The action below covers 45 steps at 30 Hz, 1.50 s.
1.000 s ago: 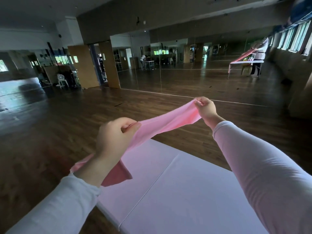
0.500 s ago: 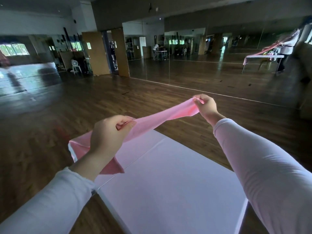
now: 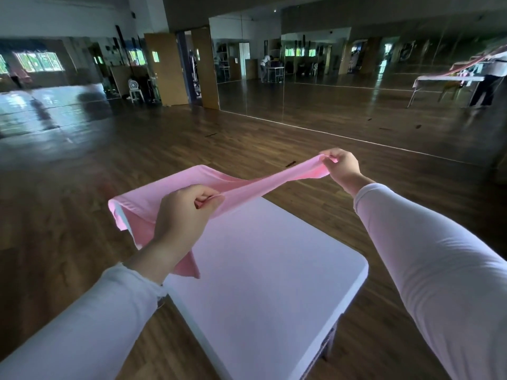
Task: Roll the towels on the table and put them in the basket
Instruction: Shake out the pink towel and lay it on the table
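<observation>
Above table (image 3: 274, 270), pink towel (image 3: 247, 185) stretched, sagging

A white worktop (image 3: 274, 283) with a rounded corner stands on the dark wooden floor (image 3: 82, 215); a dark leg (image 3: 328, 342) shows beneath its right edge.

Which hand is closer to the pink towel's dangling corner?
Left. The left hand grips just above the corner; the right hand pinches the towel at the opposite end.

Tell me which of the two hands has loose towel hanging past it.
The left hand: the pink towel drapes beyond it, while the right hand pinches the towel's very end.
</observation>
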{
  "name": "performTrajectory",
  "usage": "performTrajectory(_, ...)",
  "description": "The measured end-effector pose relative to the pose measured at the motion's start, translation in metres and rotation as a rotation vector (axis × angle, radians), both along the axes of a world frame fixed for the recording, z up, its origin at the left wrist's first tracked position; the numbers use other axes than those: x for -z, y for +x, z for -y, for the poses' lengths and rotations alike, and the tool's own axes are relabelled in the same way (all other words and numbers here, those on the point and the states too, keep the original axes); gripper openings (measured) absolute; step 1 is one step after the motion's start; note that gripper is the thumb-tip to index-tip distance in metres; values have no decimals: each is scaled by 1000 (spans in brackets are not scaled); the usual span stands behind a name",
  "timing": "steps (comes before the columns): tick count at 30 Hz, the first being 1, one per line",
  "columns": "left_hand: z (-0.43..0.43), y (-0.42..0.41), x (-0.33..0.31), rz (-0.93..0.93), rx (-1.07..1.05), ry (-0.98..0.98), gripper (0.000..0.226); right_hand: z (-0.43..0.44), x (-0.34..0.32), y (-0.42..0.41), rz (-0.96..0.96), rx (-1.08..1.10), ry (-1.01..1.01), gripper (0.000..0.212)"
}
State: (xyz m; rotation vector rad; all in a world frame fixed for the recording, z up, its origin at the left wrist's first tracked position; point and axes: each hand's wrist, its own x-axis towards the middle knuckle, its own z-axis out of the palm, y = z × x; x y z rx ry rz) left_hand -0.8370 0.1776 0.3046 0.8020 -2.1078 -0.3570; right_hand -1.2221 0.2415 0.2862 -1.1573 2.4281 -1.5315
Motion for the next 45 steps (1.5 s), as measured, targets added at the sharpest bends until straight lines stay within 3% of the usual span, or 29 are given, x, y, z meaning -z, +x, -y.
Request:
performTrajectory(7, -52, -7, 48, 113, -30, 114, 19, -56, 40, -12, -2, -32, 163, 23)
performTrajectory(17, -103, -23, 152, 240, -91, 314, 10, -97, 140, -41, -69, -160, 445, 19)
performTrajectory(24, -154, -41, 240, 362, -266, 477, 9, -129, 220, -67, -87, -396, 607, 13)
performTrajectory(29, -190, -56, 283, 390, -436, 569, 16, -135, 256, -80, -134, -522, 747, 24)
performTrajectory(33, -215, -73, 306, 402, -520, 609, 17, -137, 275, -92, -130, -578, 888, 42)
performTrajectory(39, -237, -97, 332, 441, -541, 682, 18, -138, 291, -112, -135, -504, 959, 40)
performTrajectory(45, -239, -111, 341, 464, -599, 679, 17, -142, 290, -121, -265, -627, 966, 44)
